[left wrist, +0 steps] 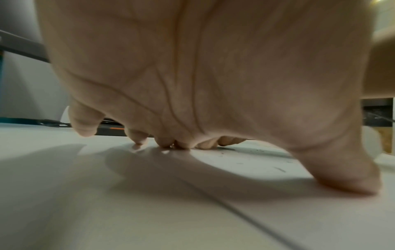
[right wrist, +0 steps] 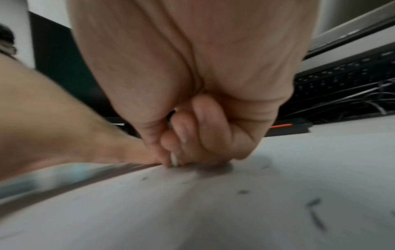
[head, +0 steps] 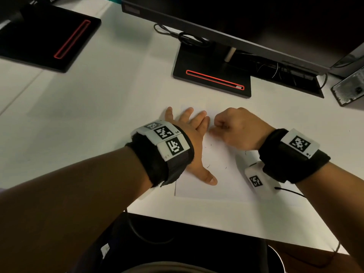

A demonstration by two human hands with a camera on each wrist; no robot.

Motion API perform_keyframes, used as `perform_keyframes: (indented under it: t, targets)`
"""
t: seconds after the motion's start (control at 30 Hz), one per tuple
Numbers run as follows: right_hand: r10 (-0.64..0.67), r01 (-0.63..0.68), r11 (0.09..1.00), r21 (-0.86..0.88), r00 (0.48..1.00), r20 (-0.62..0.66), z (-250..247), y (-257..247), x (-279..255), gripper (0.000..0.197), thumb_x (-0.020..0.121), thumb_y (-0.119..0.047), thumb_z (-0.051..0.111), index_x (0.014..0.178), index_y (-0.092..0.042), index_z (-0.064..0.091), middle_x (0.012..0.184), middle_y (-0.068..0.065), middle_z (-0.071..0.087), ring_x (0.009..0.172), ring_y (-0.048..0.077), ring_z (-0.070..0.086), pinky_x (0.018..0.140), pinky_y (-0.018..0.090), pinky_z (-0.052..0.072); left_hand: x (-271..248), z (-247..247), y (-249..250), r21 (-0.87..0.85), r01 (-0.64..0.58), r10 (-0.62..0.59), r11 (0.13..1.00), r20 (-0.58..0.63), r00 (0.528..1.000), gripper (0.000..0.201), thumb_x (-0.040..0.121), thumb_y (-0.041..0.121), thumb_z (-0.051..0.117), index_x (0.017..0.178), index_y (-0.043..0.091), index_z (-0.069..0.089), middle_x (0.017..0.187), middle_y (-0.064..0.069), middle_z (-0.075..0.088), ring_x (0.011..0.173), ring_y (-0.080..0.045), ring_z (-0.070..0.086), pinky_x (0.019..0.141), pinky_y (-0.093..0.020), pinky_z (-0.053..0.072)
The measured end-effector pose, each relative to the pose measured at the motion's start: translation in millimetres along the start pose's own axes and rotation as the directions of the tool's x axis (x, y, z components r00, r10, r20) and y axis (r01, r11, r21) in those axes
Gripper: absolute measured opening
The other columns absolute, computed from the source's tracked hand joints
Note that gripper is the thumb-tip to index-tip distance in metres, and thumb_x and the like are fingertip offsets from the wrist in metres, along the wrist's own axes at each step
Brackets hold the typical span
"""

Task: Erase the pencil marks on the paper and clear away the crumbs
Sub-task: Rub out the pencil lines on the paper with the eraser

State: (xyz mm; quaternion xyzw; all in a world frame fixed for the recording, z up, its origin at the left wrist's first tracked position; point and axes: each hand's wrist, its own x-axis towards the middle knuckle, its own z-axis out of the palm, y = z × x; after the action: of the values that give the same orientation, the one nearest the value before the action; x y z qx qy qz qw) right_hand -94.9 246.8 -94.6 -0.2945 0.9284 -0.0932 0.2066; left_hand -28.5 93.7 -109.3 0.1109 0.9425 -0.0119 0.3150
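A white sheet of paper (head: 222, 184) lies on the white desk (head: 88, 125). My left hand (head: 192, 131) presses flat on the sheet's left side, fingers straight and spread, thumb (left wrist: 350, 182) down on the paper (left wrist: 245, 169). To its right, my right hand (head: 218, 128) is curled into a fist, fingertips against the sheet. In the right wrist view it pinches a small white eraser (right wrist: 174, 159) whose tip touches the paper; the fist hides the eraser from the head view. Thin dark crumbs (head: 208, 166) lie scattered on the sheet, with more crumbs (right wrist: 242, 192) close to the fist.
A black monitor stand (head: 211, 75) with a red slot sits just beyond the paper, under a wide monitor (head: 256, 22). A second stand (head: 49, 36) is at the far left. Cables (head: 189, 39) and a grey device (head: 348, 89) lie at the back. The desk's front edge (head: 216, 225) is close.
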Motion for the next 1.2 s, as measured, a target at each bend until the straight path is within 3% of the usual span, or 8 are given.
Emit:
perform_keyframes:
  t: [0.13, 0.33, 0.5, 0.63, 0.77, 0.87, 1.07, 1.2]
  targets:
    - [-0.022, 0.022, 1.000, 0.004, 0.995, 0.098, 5, -3, -11, 0.038, 0.099, -0.033, 0.057, 0.073, -0.006, 0.060, 0.063, 0.003, 0.054, 0.060, 0.016, 0.047, 0.059, 0.028, 0.039, 1, -1, 1, 0.007, 0.006, -0.006, 1.000, 0.011, 1.000, 0.153, 0.050, 0.103, 0.048, 0.153, 0.020, -0.030, 0.160, 0.004, -0.036, 0.148, -0.027, -0.030, 0.116, -0.067, -0.009]
    - [0.065, -0.064, 0.997, 0.045, 0.998, -0.001, 3, 9, -7, 0.038, 0.100, -0.034, 0.056, 0.078, -0.004, 0.064, 0.075, 0.011, 0.066, 0.065, 0.019, 0.053, 0.063, 0.032, 0.044, 3, -1, 1, -0.001, -0.004, 0.004, 1.000, -0.015, 1.000, 0.155, 0.048, 0.104, 0.049, 0.154, 0.018, -0.026, 0.163, 0.002, -0.030, 0.150, -0.029, -0.024, 0.118, -0.065, -0.003]
    - [0.118, -0.118, 0.990, 0.075, 0.993, -0.004, 4, 10, -11, 0.036, 0.098, -0.034, 0.054, 0.073, -0.010, 0.062, 0.072, 0.005, 0.071, 0.065, 0.020, 0.064, 0.071, 0.035, 0.056, -5, -1, -12, -0.026, 0.012, -0.014, 1.000, -0.077, 0.997, 0.149, 0.056, 0.098, 0.054, 0.158, 0.016, -0.018, 0.164, 0.000, -0.027, 0.151, -0.030, -0.023, 0.122, -0.058, 0.004]
    - [0.081, -0.078, 0.994, 0.075, 0.996, -0.036, 7, 9, -13, 0.035, 0.099, -0.031, 0.055, 0.073, -0.009, 0.059, 0.071, 0.005, 0.066, 0.065, 0.021, 0.059, 0.064, 0.035, 0.050, -4, 1, -21, -0.031, 0.057, -0.059, 0.998, -0.060, 0.996, 0.155, 0.048, 0.102, 0.052, 0.157, 0.019, -0.020, 0.164, 0.004, -0.027, 0.150, -0.032, -0.025, 0.120, -0.063, 0.001]
    - [-0.123, 0.123, 0.992, 0.011, 0.992, 0.008, 21, -12, -22, 0.035, 0.099, -0.028, 0.055, 0.069, -0.012, 0.051, 0.062, 0.001, 0.052, 0.056, 0.014, 0.045, 0.057, 0.028, 0.032, 1, 7, -25, -0.037, 0.073, -0.075, 0.997, -0.062, 0.995, 0.159, 0.038, 0.108, 0.044, 0.155, 0.025, -0.025, 0.162, 0.009, -0.031, 0.148, -0.034, -0.029, 0.114, -0.071, -0.005]
    - [-0.138, 0.140, 0.990, -0.026, 0.988, 0.067, 16, -17, -14, 0.035, 0.100, -0.031, 0.053, 0.069, -0.016, 0.053, 0.064, -0.002, 0.053, 0.060, 0.012, 0.048, 0.060, 0.028, 0.035, 2, 9, -27, -0.056, 0.108, -0.111, 0.993, -0.046, 0.993, 0.158, 0.035, 0.108, 0.043, 0.151, 0.032, -0.031, 0.159, 0.004, -0.038, 0.146, -0.037, -0.031, 0.111, -0.074, -0.006]
    - [-0.093, 0.095, 0.990, -0.109, 0.995, 0.019, 1, -13, 19, 0.031, 0.101, -0.033, 0.052, 0.075, -0.017, 0.058, 0.072, 0.000, 0.056, 0.068, 0.016, 0.050, 0.063, 0.028, 0.035, 2, 4, -27, -0.072, 0.159, -0.161, 0.985, -0.013, 0.987, 0.156, 0.033, 0.109, 0.041, 0.148, 0.036, -0.035, 0.157, 0.002, -0.041, 0.146, -0.038, -0.031, 0.107, -0.080, -0.004]
    - [-0.133, 0.145, 0.986, -0.085, 0.981, 0.139, 1, -11, -1, 0.036, 0.101, -0.034, 0.053, 0.071, -0.015, 0.055, 0.066, -0.002, 0.052, 0.065, 0.015, 0.049, 0.063, 0.029, 0.037, 4, 7, -29, -0.079, 0.153, -0.157, 0.985, -0.038, 0.987, 0.158, 0.030, 0.110, 0.040, 0.149, 0.036, -0.034, 0.158, 0.002, -0.040, 0.146, -0.039, -0.031, 0.104, -0.081, -0.009]
